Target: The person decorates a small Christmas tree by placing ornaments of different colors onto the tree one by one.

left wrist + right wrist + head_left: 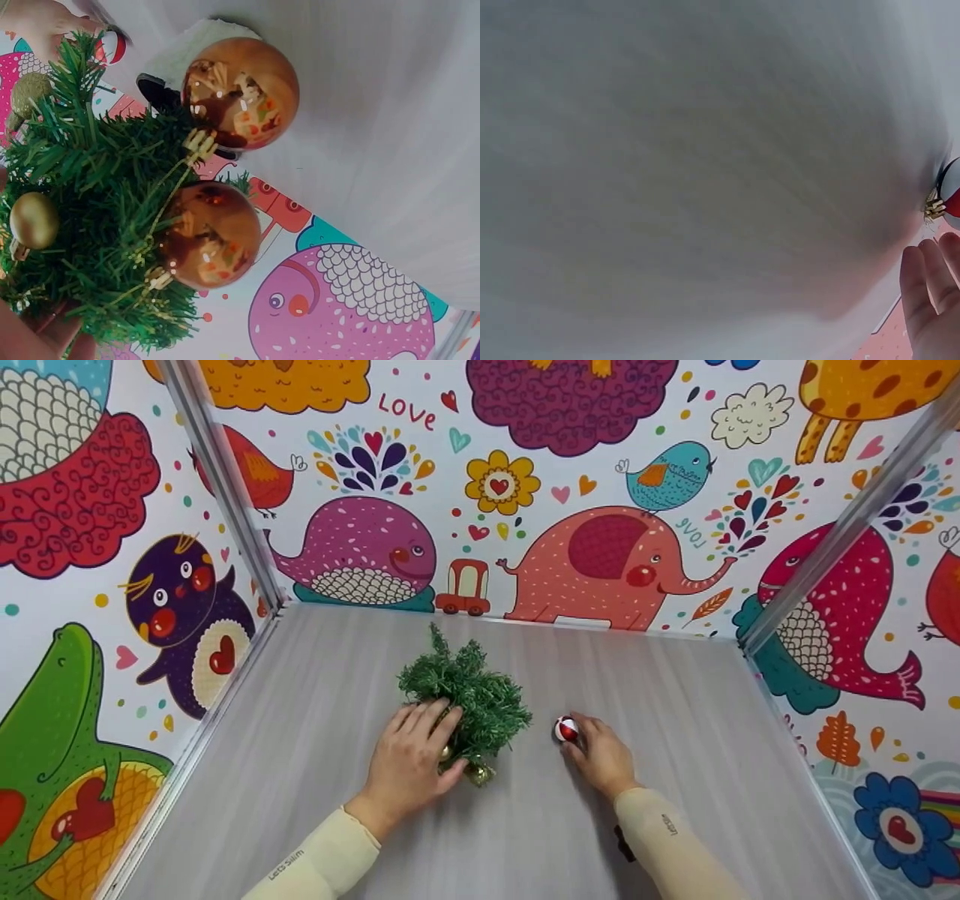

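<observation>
A small green artificial Christmas tree (pixel 480 697) is near the middle of the table. My left hand (pixel 411 754) holds its near left side, fingers among the branches and thumb toward the lower front. Two shiny gold baubles (pixel 240 94) hang on the tree in the left wrist view, beside a smaller matte gold bauble (pixel 34 220) and a glittery one (pixel 31 96). To the tree's right, a red-and-white bauble (pixel 566 728) is pinched by my right hand (pixel 604 756), between thumb and forefinger. Its gold cap shows at the right wrist view's edge; the other fingers (pixel 922 289) extend below it.
The grey wood-grain table (pixel 315 682) is bounded by printed cartoon panels at the back (pixel 592 480) and both sides, with metal posts (pixel 225 480) at the corners. A rough whitish piece (pixel 199 45) shows beside the tree in the left wrist view.
</observation>
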Demonstrator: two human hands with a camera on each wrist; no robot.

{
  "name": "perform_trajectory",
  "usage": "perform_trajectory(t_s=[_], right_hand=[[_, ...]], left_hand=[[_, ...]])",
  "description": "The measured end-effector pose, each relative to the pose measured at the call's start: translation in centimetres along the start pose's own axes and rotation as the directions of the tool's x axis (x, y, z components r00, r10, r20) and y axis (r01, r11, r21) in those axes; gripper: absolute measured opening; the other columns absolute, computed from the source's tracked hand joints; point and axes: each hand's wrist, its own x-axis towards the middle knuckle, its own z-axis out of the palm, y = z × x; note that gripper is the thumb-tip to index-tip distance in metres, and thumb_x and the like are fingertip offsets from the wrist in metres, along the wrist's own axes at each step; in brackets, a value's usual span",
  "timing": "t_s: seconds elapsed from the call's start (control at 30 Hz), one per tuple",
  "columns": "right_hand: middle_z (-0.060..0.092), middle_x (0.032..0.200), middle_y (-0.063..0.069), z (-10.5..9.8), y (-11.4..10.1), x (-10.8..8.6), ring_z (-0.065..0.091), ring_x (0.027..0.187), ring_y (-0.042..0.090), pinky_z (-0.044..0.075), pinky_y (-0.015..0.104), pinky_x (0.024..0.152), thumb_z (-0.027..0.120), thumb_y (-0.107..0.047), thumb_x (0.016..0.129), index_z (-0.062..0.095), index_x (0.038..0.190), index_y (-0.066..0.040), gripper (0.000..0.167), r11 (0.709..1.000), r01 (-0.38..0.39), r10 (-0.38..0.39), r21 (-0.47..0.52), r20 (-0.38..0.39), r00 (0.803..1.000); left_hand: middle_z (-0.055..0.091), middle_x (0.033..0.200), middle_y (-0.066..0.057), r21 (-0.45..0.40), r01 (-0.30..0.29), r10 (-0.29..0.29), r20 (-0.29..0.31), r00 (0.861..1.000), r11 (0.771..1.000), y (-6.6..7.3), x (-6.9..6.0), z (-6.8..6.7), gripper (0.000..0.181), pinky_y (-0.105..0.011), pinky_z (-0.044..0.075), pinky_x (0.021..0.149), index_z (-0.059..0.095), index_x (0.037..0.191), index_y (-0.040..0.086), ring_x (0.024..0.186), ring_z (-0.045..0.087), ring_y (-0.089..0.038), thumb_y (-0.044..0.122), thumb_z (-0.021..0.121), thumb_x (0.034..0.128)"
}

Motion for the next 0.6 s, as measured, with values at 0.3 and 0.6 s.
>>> perform_trajectory(t_s=[0.3, 0.6], right_hand=[[0.063, 0.119, 0.009, 0.06, -0.11, 0.04, 0.064, 0.107, 0.032, 0.052, 0.05, 0.086, 0.078, -0.028, 0.088, 0.061, 0.134, -0.015, 0.051, 1.0, 0.009, -0.009, -0.029, 0.006, 1.0], [0.064, 0.115, 0.008, 0.17, 0.1, -0.05, 0.065, 0.1, 0.029, 0.053, 0.049, 0.083, 0.077, -0.027, 0.088, 0.062, 0.134, -0.015, 0.05, 1.0, -0.004, 0.004, -0.024, 0.013, 1.0]], left_hand=[[0.063, 0.124, -0.015, -0.012, 0.049, -0.05, -0.044, 0.998, 0.999, 0.39, 0.22, 0.0, 0.085, -0.05, 0.045, 0.098, 0.062, 0.127, 0.008, 0.111, 0.06, -0.033, 0.072, 0.073, 0.0716], [0.062, 0.125, -0.015, -0.006, 0.06, -0.06, -0.013, 0.998, 0.998, 0.52, 0.09, 0.03, 0.079, -0.05, 0.044, 0.099, 0.061, 0.127, 0.008, 0.112, 0.06, -0.034, 0.067, 0.074, 0.0754]])
